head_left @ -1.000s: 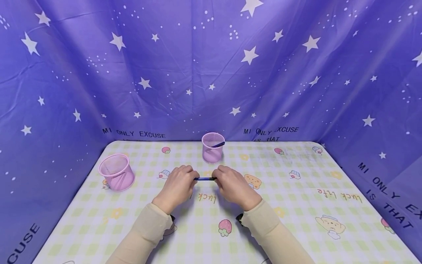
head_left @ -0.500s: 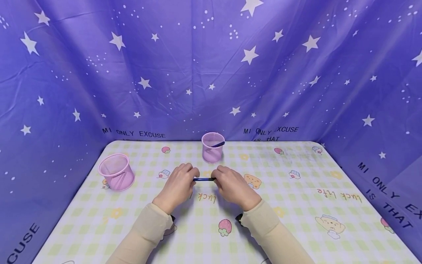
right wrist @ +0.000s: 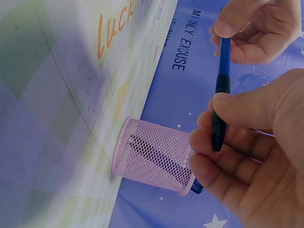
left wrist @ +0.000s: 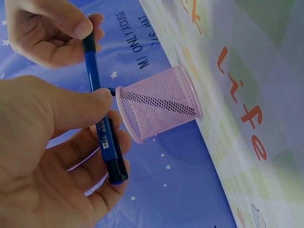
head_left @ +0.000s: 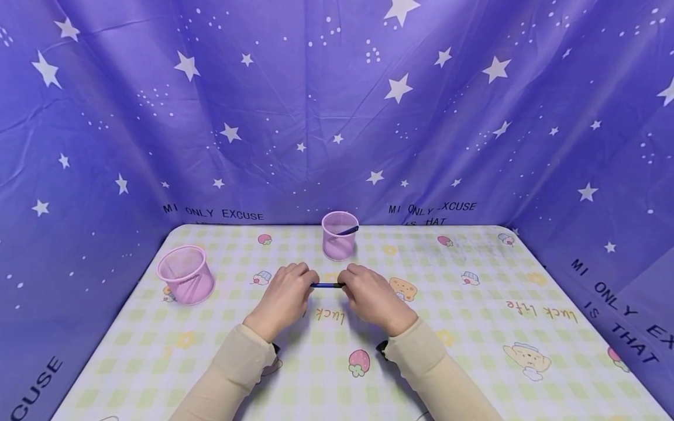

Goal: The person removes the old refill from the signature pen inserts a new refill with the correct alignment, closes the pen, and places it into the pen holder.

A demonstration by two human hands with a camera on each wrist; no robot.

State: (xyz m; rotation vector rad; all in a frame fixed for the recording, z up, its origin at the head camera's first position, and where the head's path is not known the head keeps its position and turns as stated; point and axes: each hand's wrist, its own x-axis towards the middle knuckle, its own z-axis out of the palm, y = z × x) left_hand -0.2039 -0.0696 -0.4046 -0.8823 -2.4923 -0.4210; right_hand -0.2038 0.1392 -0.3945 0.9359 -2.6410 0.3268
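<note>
Between both hands, a blue pen (head_left: 327, 285) with black ends is held level above the table. The left hand (head_left: 284, 295) pinches its blue barrel between thumb and fingers; in the left wrist view the black-tipped end of the pen (left wrist: 105, 137) lies across the fingers. The right hand (head_left: 374, 298) pinches the dark ribbed grip at the other end, and in the right wrist view the black tip (right wrist: 218, 135) points out past the thumb. Just beyond the hands stands a pink mesh pen cup (head_left: 338, 248), with another dark pen (head_left: 347, 231) leaning inside it.
A second pink mesh cup (head_left: 191, 285) stands at the left of the table. The checked tablecloth (head_left: 526, 327) carries printed cartoons and lettering. A purple star-patterned curtain (head_left: 337, 105) hangs behind and at both sides.
The pen and left hand shift very slightly left, then back right. Both hands keep their hold, and the cups stay where they were.
</note>
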